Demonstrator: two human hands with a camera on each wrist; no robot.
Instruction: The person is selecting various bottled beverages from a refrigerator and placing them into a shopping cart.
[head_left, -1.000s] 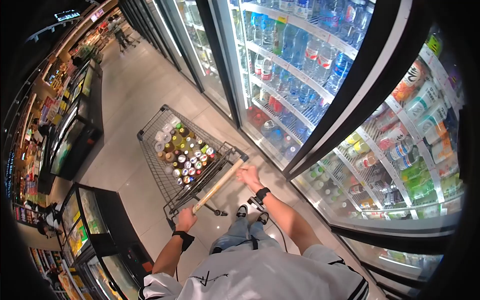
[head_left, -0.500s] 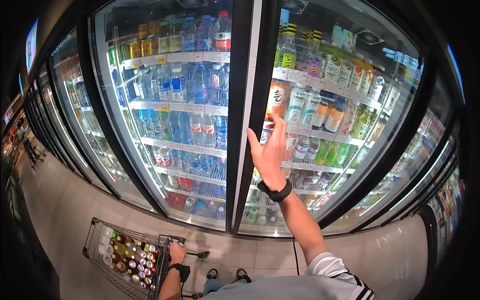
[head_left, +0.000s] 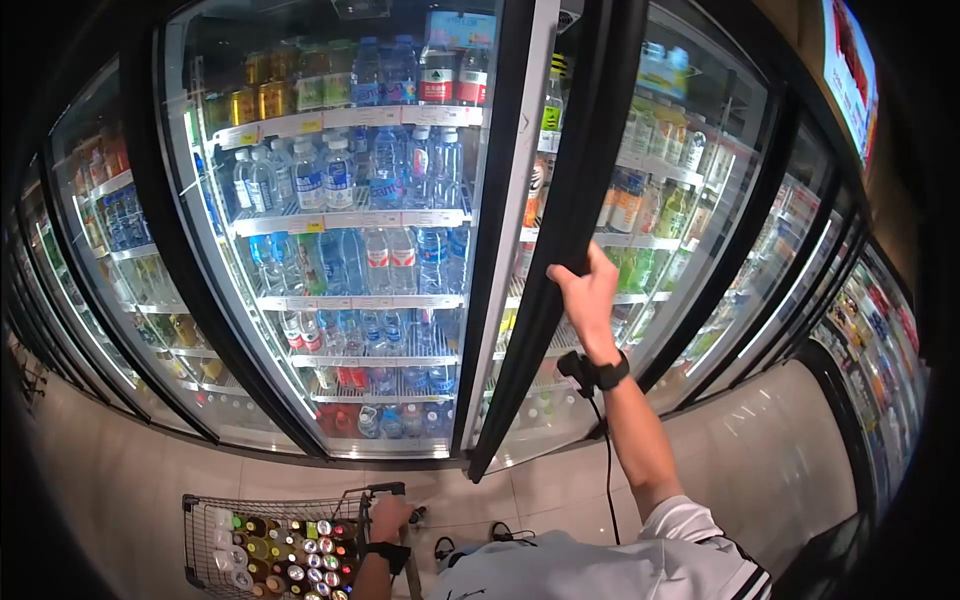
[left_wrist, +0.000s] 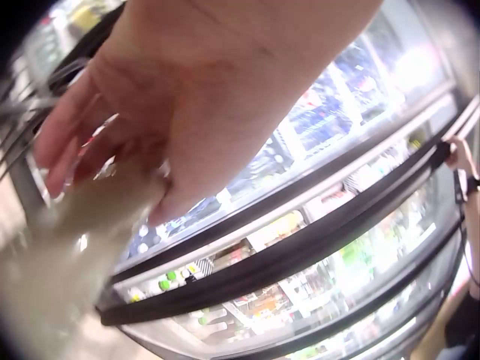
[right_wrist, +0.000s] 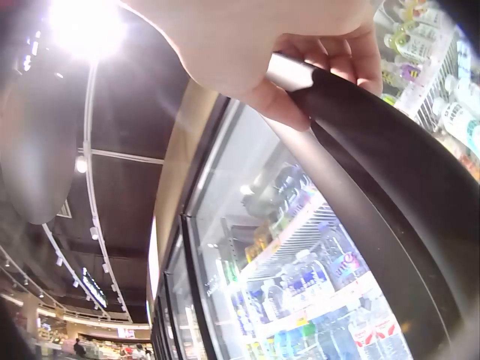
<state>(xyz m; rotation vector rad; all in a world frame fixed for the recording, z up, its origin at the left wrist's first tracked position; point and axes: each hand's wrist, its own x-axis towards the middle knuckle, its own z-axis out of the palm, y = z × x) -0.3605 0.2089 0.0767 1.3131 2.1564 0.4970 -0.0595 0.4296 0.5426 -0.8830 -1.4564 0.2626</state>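
In the head view my right hand (head_left: 588, 300) grips the black edge of a glass cooler door (head_left: 570, 190), which stands partly ajar. The right wrist view shows that hand (right_wrist: 277, 52) with its thumb on one side of the dark door frame (right_wrist: 382, 150) and its fingers curled over the other. At the lower left, my left hand (head_left: 390, 515) holds the handle of a wire cart (head_left: 290, 498). Up close, the left hand (left_wrist: 195, 90) has its fingers round the blurred pale handle (left_wrist: 67, 255). Several bottles and cans (head_left: 300, 550) fill part of the cart.
Shelves of water bottles (head_left: 370, 260) stand behind the glass door left of the ajar one. More coolers line both sides. A stocked shelf (head_left: 870, 340) is at the far right, and pale floor tiles (head_left: 730, 440) run along the coolers' base.
My right hand has moved from beside the cart up to the cooler door and now grips its edge. That door has swung outward. The view has turned toward the coolers; my left hand stays on the cart handle.
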